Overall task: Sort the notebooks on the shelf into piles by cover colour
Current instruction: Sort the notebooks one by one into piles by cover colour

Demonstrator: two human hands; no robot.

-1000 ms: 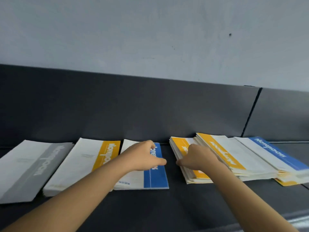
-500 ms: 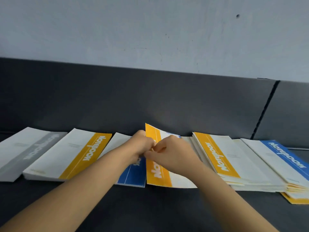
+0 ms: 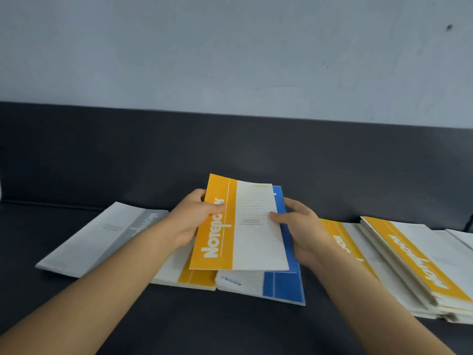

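Held clear of the shelf (image 3: pixel 230 326), over its middle and nearer the back edge than the front: a yellow notebook (image 3: pixel 238 226), tilted up with its cover toward the viewer. Gripped on its yellow-banded left side by the left hand (image 3: pixel 192 224), thumb laid across the band and part of the white lettering, fingers tucked behind. Grasped on its white right side by the right hand (image 3: pixel 299 231), thumb pressed on the cover, fingers curled round the back. So, squarely between the two hands, touching both.

Directly beneath, flat on the shelf: a blue notebook (image 3: pixel 281 288), its blue band showing past the held one's right and lower edges. Right beside that, on its left, a yellow pile (image 3: pixel 190 279), mostly hidden under the left wrist and the held cover. Farther toward the shelf's left end, a grey notebook (image 3: pixel 102 239), flat and set at an angle. Toward the right end, just past the right wrist, a fanned stack (image 3: pixel 409 267) of yellow-banded notebooks, overlapping one another. Along the back edge, a dark upright panel (image 3: pixel 230 149), and above it a pale wall (image 3: pixel 230 47).
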